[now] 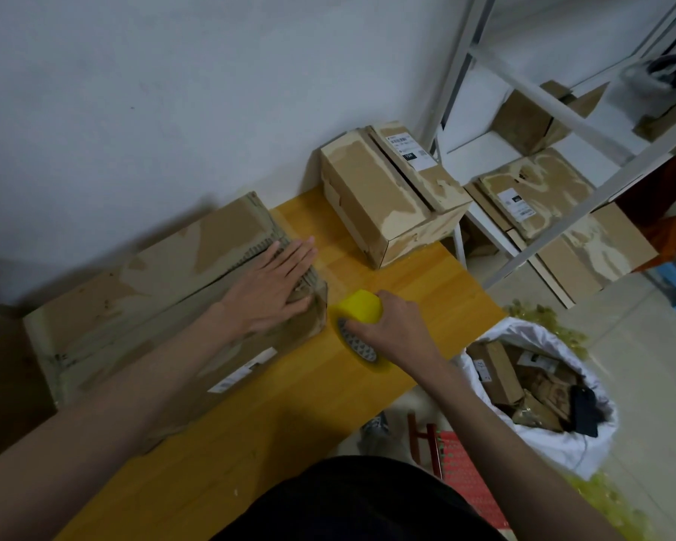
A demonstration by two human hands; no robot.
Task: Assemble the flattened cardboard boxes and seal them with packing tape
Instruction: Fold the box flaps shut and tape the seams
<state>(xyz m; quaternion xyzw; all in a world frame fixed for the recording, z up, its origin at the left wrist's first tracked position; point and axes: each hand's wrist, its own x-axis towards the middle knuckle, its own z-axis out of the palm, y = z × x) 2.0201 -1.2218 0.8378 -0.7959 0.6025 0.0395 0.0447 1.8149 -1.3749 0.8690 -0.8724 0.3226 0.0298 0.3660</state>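
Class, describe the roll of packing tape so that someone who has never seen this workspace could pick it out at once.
Find the yellow wooden table along the white wall. Near its middle, just right of the long cardboard box that the left hand presses flat, the right hand grips the tape roll. It is the only round, bright yellow thing among the brown boxes.

My left hand (278, 285) motion-blurred, covers top end of long box (164, 290); box edges smeared too. My right hand (397, 326) hides far side of tape roll (361, 329); clear tape strand barely discernible. Label print on small box (391, 197) too small to read. Shelf rack (562, 111) cut off by right edge. Sack (543, 392) contents indistinct.
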